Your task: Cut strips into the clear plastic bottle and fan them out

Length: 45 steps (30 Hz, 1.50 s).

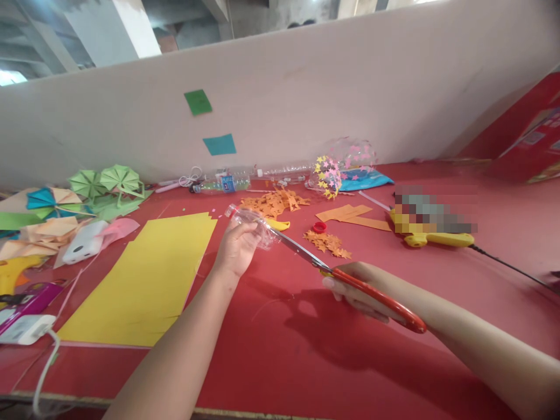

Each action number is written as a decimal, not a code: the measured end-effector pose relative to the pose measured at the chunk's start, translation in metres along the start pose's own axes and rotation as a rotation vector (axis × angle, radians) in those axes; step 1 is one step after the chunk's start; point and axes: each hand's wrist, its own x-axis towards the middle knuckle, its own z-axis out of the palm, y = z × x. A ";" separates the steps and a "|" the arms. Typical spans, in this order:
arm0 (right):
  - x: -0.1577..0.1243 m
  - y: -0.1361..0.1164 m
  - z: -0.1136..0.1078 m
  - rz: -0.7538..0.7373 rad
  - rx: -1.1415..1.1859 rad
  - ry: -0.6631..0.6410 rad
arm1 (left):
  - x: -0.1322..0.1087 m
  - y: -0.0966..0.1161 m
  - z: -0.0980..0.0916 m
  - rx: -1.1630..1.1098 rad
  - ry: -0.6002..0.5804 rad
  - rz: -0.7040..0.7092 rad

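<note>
In my left hand (pixel 238 245) is the clear top part of a plastic bottle (pixel 261 232), its neck with a red ring tilted up to the left. My right hand (pixel 361 286) grips red-handled scissors (pixel 301 251), whose blades reach the cut edge of the bottle piece. Whether plastic lies between the blades cannot be made out. Just beyond the hands are small orange paper stars (pixel 327 243), a red bottle cap (pixel 319 227) and a larger heap of orange paper scraps (pixel 273 203).
Yellow paper sheets (pixel 153 274) lie on the left of the red table (pixel 280 361). Folded green paper (pixel 120 177) and a yellow glue gun (pixel 17 271) are farther left. Another yellow glue gun (pixel 446 238), with a cord, lies right. Bottles (pixel 227 182) stand along the white partition (pixel 280 99).
</note>
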 end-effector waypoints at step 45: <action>0.004 0.005 0.006 0.035 -0.065 -0.012 | -0.004 0.000 0.003 0.146 -0.012 0.090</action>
